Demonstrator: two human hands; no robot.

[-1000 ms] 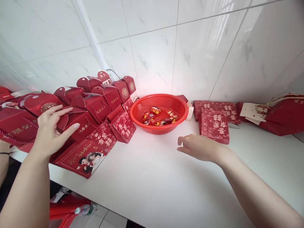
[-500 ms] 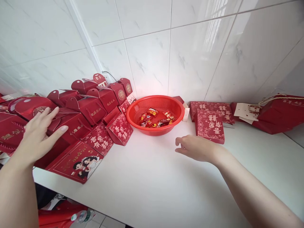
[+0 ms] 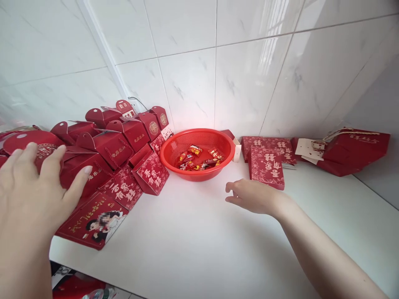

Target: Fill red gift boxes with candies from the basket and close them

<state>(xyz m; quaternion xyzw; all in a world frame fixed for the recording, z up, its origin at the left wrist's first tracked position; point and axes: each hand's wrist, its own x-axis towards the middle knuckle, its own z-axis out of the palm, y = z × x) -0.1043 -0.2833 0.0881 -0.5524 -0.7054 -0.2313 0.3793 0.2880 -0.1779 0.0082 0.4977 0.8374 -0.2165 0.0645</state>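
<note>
Two bare hands of ours stretch over the smooth white table [image 3: 187,232]. Our left hand [image 3: 35,193] is wide, fingers fanned and thumb well apart, in front of a crowd of dark red cardboard gift boxes [image 3: 114,149]; we cannot tell whether it touches them. Several have rounded top flaps and twisted red cords, and they stand packed together along the table's left part. Below our left thumb lies a dark red cardboard box with a printed cartoon couple [image 3: 93,224]. Nearer the middle leans a red floral, wedge-shaped cardboard box with pale lettering [image 3: 153,173].

Our right hand [image 3: 251,195] is narrow, its fingers loosely curled, with a small gap between thumb and forefinger. Just beyond it, to the right, we have a flat red floral cardboard box [image 3: 266,168], overlapping others of its kind near the tiled wall [image 3: 187,83].

Between our hands, farther back, sits a round red plastic basin with perforated sides [image 3: 199,176], holding a small heap of shiny red-and-gold wrapped sweets [image 3: 195,150]. At the far right we see a dark red bag with pale rope handles [image 3: 355,151], lying tipped over.
</note>
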